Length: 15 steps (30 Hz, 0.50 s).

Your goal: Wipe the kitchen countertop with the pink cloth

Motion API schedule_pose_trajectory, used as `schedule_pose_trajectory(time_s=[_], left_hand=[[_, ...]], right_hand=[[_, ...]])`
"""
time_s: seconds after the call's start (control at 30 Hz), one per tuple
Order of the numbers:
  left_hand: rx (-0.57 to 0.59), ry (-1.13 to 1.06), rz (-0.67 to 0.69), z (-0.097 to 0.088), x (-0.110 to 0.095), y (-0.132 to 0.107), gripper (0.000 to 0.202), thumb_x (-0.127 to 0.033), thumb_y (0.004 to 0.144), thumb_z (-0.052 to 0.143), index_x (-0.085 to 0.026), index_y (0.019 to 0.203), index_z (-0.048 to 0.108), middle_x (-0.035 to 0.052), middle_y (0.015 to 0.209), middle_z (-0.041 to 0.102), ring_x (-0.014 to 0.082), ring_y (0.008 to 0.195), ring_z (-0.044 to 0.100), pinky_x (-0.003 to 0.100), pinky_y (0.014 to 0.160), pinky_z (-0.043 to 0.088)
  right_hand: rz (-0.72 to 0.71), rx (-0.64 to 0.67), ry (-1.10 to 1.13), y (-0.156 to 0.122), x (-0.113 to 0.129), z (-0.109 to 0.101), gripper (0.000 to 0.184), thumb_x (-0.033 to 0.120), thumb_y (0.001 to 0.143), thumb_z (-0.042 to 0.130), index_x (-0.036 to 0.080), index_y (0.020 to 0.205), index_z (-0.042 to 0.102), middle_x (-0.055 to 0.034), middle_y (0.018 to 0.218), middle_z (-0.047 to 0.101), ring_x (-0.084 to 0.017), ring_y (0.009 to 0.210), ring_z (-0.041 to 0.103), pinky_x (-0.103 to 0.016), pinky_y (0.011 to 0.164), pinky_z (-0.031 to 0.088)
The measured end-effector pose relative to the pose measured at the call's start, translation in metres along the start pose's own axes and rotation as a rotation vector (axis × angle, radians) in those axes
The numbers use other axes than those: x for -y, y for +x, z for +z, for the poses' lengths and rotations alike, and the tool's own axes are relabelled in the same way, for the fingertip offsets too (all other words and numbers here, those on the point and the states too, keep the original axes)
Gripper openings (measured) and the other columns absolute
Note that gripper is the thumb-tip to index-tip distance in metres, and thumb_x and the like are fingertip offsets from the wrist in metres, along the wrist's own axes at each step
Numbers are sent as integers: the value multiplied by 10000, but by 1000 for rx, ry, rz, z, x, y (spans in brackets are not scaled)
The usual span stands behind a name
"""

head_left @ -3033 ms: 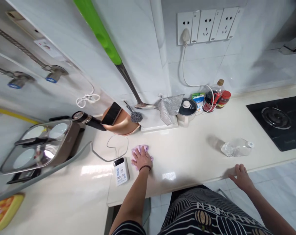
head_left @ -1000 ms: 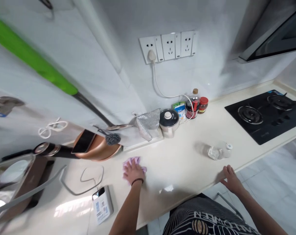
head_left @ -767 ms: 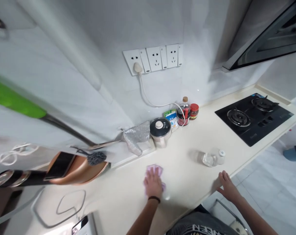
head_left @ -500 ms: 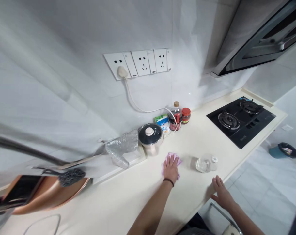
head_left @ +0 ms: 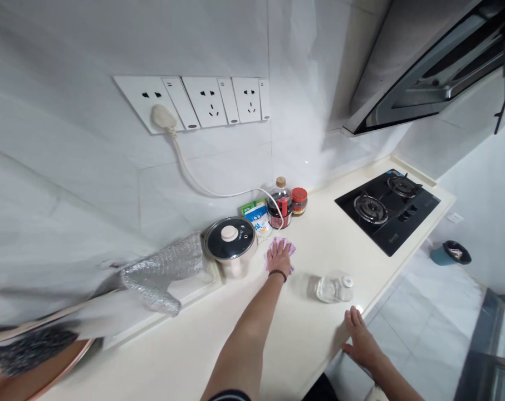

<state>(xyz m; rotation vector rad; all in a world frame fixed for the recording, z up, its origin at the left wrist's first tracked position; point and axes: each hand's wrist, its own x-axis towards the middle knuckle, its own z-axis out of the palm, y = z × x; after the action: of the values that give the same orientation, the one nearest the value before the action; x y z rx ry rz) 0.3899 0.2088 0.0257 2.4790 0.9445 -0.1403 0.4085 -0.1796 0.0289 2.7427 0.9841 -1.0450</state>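
Observation:
My left hand [head_left: 279, 258], with a dark bracelet at the wrist, presses a pink-purple cloth [head_left: 292, 248] onto the pale countertop [head_left: 306, 340]. Its fingers lie stretched over the cloth, which shows around them. Just behind are a pot [head_left: 231, 245] with a glass lid, some blue and green packets [head_left: 258, 216], a dark sauce bottle [head_left: 280, 206] and a red-lidded jar [head_left: 299, 201]. My right hand [head_left: 363, 340] is at the counter's front edge, fingers extended and holding nothing. A clear bottle [head_left: 333, 288] with a white cap lies between the hands and touches neither.
A black gas hob [head_left: 388, 211] is set into the counter at the right, below a range hood [head_left: 419, 72]. A white cord [head_left: 219, 194] runs from the wall sockets [head_left: 206, 103] down to the counter. Silver foil-like material [head_left: 164, 273] and a copper-coloured pan [head_left: 47, 367] are at the left. A bin [head_left: 448, 253] stands on the floor.
My left hand has pushed the cloth farther back, toward the packets and the wall. The view has shifted to the right. My right hand stays near the counter edge.

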Motion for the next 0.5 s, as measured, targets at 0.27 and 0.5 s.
schedule_pose_trajectory(time_s=[0.27,0.5], left_hand=[[67,53,246,80,-22,-128,872,-194,867,610,-317,1681,325,44,1806,172,330,1674,40,648,1335,94],[136,102,476,129,7,-245,769,-152,969,446,-381,1684,282,-15,1797,185,304,1669,123,644,1333,183]], right_hand=[[-16,-41,9,4,-3,4,1009,234,765,662,7,1663,264,-274,1777,99,-396,1656,49,-513,1357,124],[-78,-102,-19,10,-12,10,977,241,770,711,-4,1633,323,-320,1749,179,-429,1653,92,-556,1347,169]])
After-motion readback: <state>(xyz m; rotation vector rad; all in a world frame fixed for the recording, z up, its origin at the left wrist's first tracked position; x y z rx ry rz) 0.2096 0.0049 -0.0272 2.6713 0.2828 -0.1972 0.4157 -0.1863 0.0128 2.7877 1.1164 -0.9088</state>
